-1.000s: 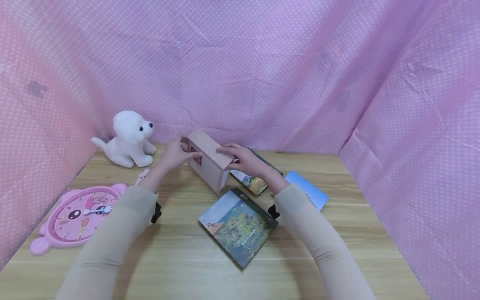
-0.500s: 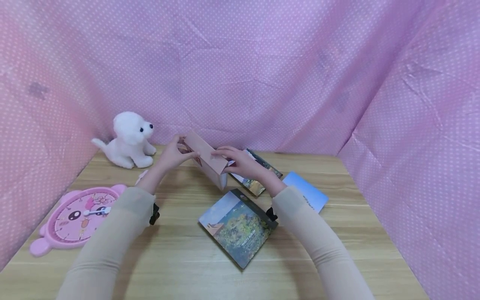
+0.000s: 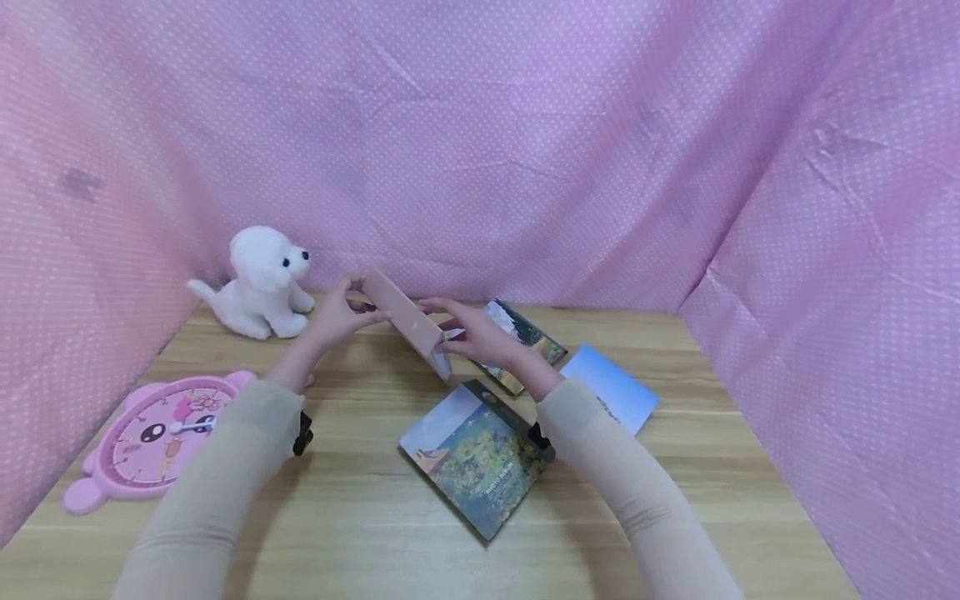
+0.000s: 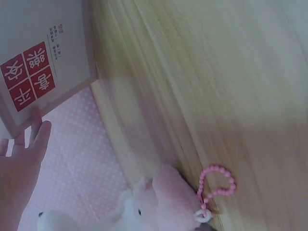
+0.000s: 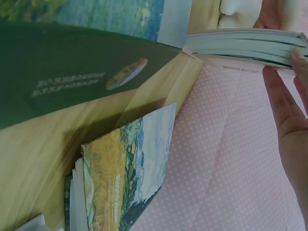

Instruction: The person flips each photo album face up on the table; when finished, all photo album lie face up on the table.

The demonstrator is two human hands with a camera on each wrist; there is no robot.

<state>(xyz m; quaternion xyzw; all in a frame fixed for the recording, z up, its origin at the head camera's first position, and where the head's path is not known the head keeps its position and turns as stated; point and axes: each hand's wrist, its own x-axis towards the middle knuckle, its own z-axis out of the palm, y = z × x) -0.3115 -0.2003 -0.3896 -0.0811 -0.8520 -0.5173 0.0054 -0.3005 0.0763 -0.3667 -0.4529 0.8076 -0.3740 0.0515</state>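
Note:
Both hands hold a pale pink book [image 3: 405, 312] on edge near the back of the table. In the head view its long narrow side faces up. My left hand [image 3: 333, 317] grips the left end between thumb and fingers. At the opposite end, my right hand [image 3: 480, 333] pinches the book, its thumb near the page edges visible in the right wrist view. Red squares with white characters [image 4: 29, 77] mark the cover in the left wrist view. In front of the book lies a painted-cover photo album [image 3: 480, 467], flat on the wood.
Behind my right wrist are a second painted album [image 3: 536, 333] and a blue book [image 3: 611, 387]. A white plush dog [image 3: 262, 283] sits at back left, a pink clock [image 3: 161, 433] at front left. The left wrist view shows a pink plush [image 4: 168, 202] with a bead loop [image 4: 216, 168].
The book has tilted and shifted slightly left in both hands. Its red-marked cover, visible earlier in the head view, has turned out of sight there. Both hands moved left with it.

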